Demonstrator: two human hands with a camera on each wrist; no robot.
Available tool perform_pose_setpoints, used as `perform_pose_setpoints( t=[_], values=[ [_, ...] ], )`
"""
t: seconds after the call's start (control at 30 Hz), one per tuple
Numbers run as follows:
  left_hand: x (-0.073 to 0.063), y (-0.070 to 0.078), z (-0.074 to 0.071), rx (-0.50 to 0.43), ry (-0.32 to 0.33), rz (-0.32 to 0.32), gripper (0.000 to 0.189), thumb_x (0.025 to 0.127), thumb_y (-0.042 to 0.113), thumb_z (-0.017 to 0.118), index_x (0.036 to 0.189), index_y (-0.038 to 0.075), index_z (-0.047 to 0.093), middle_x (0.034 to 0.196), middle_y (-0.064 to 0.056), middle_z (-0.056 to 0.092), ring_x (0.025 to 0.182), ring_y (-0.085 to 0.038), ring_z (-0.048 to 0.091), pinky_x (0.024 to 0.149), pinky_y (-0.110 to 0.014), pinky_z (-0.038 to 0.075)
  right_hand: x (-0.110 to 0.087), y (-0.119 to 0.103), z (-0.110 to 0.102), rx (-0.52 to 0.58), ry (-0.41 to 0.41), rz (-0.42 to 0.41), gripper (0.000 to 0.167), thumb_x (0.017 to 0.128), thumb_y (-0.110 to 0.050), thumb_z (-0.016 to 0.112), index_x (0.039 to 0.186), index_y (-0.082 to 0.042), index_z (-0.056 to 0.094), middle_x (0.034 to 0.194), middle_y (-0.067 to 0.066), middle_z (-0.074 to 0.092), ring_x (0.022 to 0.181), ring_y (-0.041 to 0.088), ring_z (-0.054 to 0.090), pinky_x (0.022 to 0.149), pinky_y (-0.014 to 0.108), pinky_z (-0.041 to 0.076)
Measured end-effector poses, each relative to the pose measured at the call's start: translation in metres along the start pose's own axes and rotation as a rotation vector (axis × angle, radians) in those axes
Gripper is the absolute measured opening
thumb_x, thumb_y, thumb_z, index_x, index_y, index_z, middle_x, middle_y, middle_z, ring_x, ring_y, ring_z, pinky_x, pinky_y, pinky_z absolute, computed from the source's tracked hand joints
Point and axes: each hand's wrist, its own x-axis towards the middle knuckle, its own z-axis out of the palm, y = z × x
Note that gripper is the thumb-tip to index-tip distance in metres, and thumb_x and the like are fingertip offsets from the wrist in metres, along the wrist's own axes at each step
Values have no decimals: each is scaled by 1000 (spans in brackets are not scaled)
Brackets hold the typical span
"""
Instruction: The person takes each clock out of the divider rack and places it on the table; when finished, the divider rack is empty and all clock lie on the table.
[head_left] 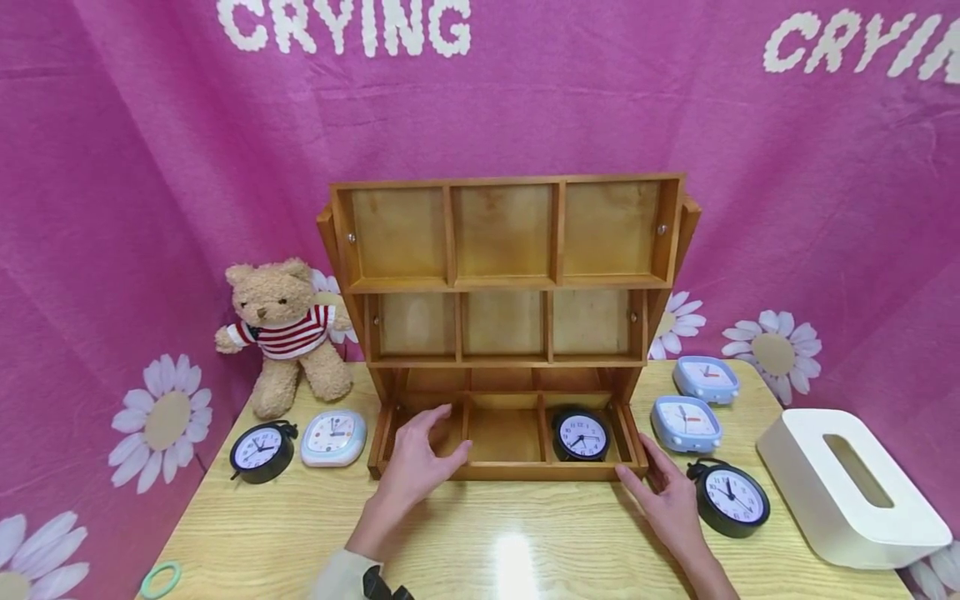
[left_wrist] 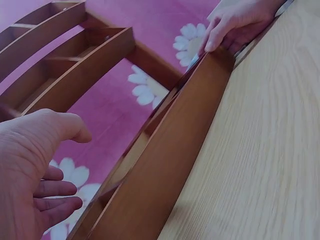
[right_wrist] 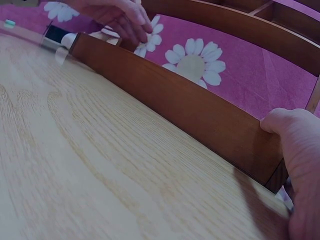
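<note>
A wooden tiered shelf (head_left: 517, 472) with square compartments stands at the centre of the table. In its lowest tier, the right compartment holds a black round alarm clock (head_left: 583, 436). My left hand (head_left: 416, 458) hovers over the lowest left compartment, thumb and fingers spread apart with nothing between them. At the shelf's front right corner, my right hand (head_left: 667, 500) grips the bottom tier, its thumb on the front board's top edge and its fingers along the outer side. The right wrist view shows that thumb (right_wrist: 275, 122) pressed on the wood.
Left of the shelf are a teddy bear (head_left: 281, 333), a black alarm clock (head_left: 262, 452) and a white-and-blue clock (head_left: 333, 437). On the right lie two blue clocks (head_left: 705, 379), another black alarm clock (head_left: 731, 497) and a white tissue box (head_left: 855, 492). A green ring (head_left: 160, 579) lies front left.
</note>
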Motion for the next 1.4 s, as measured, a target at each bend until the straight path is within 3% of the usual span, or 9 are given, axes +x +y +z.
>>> perform_pose_setpoints(
  t=[0.2,0.5,0.57,0.77,0.93,1.2,1.4],
  values=[
    [4,13,24,-70,-89,3,59,84,27,86,133,2,66,122,-14,70,111,-37,66,94,-52,58,1,1,1,12,-10,-8,65,94,-6,78,152,5,49,148,33,51,129,35,53,95,8,44],
    [14,34,57,-21,-177,36,59,84,33,86,131,5,67,122,-13,70,114,-30,65,98,-45,56,2,-2,0,12,-13,6,66,95,-9,78,152,3,49,150,31,51,132,40,50,96,7,42],
    [17,38,63,-5,-190,45,61,84,35,86,133,5,66,125,-12,70,118,-30,64,101,-46,55,3,-2,1,14,-13,8,65,95,-9,78,153,2,50,150,31,51,132,34,52,97,7,42],
    [25,51,81,47,-249,50,67,85,42,83,139,6,65,139,-9,67,133,-32,58,111,-49,49,3,0,2,25,-9,0,65,94,-9,79,152,0,51,149,30,52,120,-5,54,97,8,43],
    [33,63,97,70,-305,70,67,88,43,81,141,7,63,142,-11,64,134,-31,58,110,-46,50,2,0,2,30,-1,-10,64,93,-8,79,151,-1,52,148,30,54,117,-10,53,96,8,43],
    [47,81,122,134,-379,120,68,87,41,83,141,5,63,135,-11,67,113,-17,65,92,-27,57,0,1,1,27,3,-37,63,93,-7,79,151,1,53,147,30,54,118,-6,54,96,9,44],
    [51,93,137,247,-412,66,70,87,45,84,137,0,64,127,-12,68,97,-14,66,80,-25,59,0,1,0,20,1,-25,64,94,-8,79,151,0,52,149,29,52,118,-8,53,95,8,44]
  ],
)
